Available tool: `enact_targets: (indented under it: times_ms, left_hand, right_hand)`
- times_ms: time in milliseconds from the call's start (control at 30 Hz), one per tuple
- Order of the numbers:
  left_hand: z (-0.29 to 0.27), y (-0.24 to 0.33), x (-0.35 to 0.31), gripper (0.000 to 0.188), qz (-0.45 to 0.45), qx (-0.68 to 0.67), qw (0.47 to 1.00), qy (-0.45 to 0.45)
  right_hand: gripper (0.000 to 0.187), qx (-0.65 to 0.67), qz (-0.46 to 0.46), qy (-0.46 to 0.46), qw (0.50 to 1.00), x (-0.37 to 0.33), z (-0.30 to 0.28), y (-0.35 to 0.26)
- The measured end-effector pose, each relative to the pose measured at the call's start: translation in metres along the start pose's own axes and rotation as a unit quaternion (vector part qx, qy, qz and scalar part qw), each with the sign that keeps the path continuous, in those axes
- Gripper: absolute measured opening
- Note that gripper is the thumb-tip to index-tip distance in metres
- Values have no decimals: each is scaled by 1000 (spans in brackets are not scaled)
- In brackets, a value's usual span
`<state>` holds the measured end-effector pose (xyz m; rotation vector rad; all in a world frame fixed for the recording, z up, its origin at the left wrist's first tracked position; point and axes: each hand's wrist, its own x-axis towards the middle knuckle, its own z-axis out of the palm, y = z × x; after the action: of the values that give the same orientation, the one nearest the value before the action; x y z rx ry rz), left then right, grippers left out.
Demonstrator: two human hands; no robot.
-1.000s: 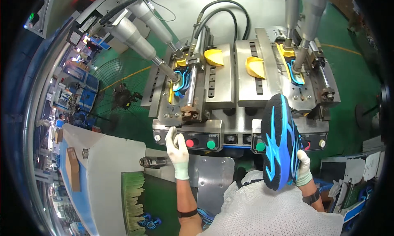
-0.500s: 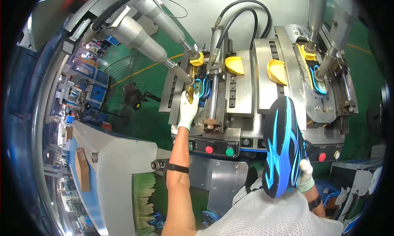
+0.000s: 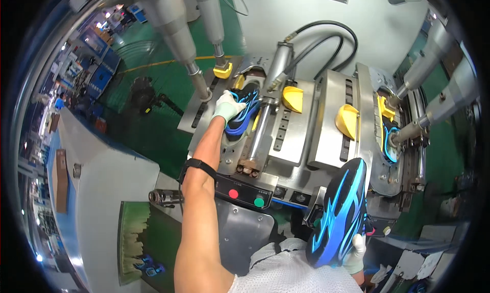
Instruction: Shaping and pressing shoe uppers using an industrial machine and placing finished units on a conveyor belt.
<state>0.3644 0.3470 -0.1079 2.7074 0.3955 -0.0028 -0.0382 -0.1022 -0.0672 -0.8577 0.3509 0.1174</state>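
My left hand [image 3: 229, 108], in a white glove, is closed around a black and blue shoe [image 3: 242, 120] in the left station of a metal press machine [image 3: 229, 153]. Its fingers lie over the shoe's upper, and some are hidden. Two metal rods with a yellow pad [image 3: 222, 70] stand beside that shoe, apart from it. Close to my body, my right hand [image 3: 356, 255] grips a second shoe [image 3: 339, 214], whose black sole with bright blue patterning faces up. That hand's thumb shows along the shoe's edge; its other fingers are hidden behind it.
Yellow curved pads [image 3: 292, 99] sit on the metal blocks in the middle. At the right station, rods press on another shoe [image 3: 390, 145]. A control panel [image 3: 245, 193] with red and green buttons runs along the front. Black hoses [image 3: 352, 38] loop behind; a fan [image 3: 143, 94] stands left.
The rods at the left station have drawn away from the shoe there, and my left hand has moved onto it. My view has shifted. The shoe in my right hand sits lower and tilts more.
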Motion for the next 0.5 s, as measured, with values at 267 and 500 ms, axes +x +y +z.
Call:
enact_targets:
  times_ms: [267,500]
  left_hand:
    - [-89,-43,-185,68,45,-189,969,154]
    - [-44,-136,-411,60,-86,-370,895,233]
  right_hand:
    - [58,-65,-10,-49,997,53,104,6]
    - [27,-53,186,-216,957,211,265,76]
